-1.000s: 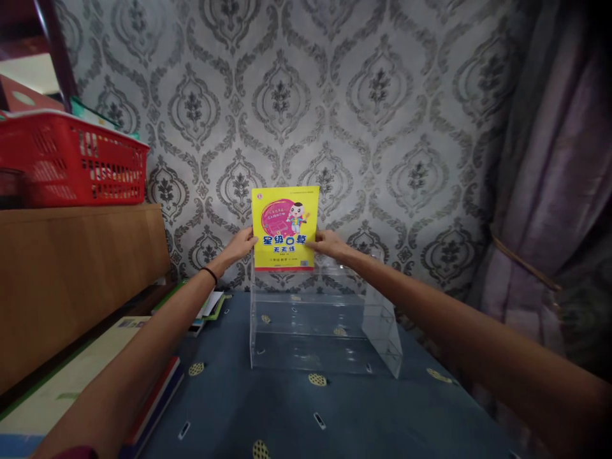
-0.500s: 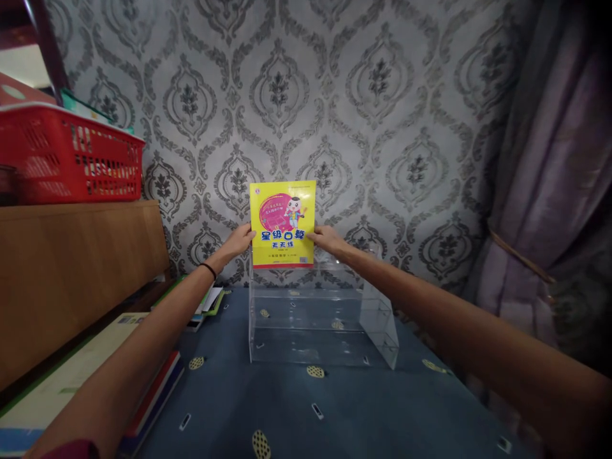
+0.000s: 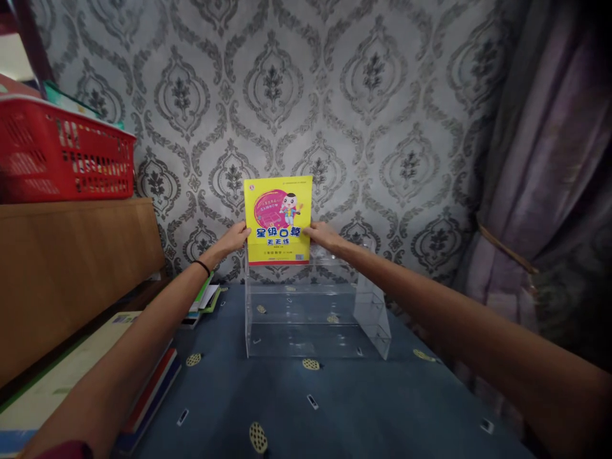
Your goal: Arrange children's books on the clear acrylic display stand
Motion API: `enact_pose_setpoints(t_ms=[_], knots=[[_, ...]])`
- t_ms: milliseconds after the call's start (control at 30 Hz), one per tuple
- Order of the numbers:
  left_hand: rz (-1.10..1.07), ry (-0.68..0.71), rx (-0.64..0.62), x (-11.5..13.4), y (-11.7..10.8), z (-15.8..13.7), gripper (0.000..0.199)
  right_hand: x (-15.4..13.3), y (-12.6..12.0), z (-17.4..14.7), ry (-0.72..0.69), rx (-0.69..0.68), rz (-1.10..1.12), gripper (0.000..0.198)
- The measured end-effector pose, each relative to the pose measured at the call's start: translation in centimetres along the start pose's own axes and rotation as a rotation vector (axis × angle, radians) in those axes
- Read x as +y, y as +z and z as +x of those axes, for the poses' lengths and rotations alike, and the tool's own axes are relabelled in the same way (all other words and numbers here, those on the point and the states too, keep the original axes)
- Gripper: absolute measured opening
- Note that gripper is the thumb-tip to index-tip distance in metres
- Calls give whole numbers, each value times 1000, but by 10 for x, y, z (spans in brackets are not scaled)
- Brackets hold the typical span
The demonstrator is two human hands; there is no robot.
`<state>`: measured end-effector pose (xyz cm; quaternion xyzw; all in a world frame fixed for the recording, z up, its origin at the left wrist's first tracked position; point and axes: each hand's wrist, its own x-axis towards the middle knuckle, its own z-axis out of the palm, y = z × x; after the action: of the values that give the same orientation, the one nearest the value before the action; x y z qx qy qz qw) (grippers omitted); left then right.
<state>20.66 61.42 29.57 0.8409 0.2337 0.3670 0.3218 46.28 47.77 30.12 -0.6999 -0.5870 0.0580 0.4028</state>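
Observation:
A yellow workbook (image 3: 278, 220) with a pink circle and a cartoon child on its cover stands upright between my hands. My left hand (image 3: 236, 237) grips its left edge, and my right hand (image 3: 325, 234) grips the right edge, both fingers closed on it. Beneath and around the book's lower edge is a clear tiered display rack (image 3: 301, 341). The book is at the rack's top rear tier; whether its bottom edge rests there I cannot tell.
A dark blue patterned cloth (image 3: 268, 398) covers the table. Books lie stacked at the left (image 3: 153, 389), with more books and papers (image 3: 206, 298) farther back. A red basket (image 3: 67, 153) sits on a wooden cabinet (image 3: 81, 255). Patterned wall behind; a tied curtain (image 3: 530, 210) hangs at right.
The whole view has shifted slightly, so the scene sits a little left and up. Both hands still hold the workbook at the top of the rack, almost in the same place.

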Motion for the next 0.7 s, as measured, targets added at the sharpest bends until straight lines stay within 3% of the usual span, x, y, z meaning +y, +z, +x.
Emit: enact_pose_setpoints(t_ms=[700], knots=[[-70,5,-43,15,-6,-17,36,-1,-3,1,44,-15,77,24]])
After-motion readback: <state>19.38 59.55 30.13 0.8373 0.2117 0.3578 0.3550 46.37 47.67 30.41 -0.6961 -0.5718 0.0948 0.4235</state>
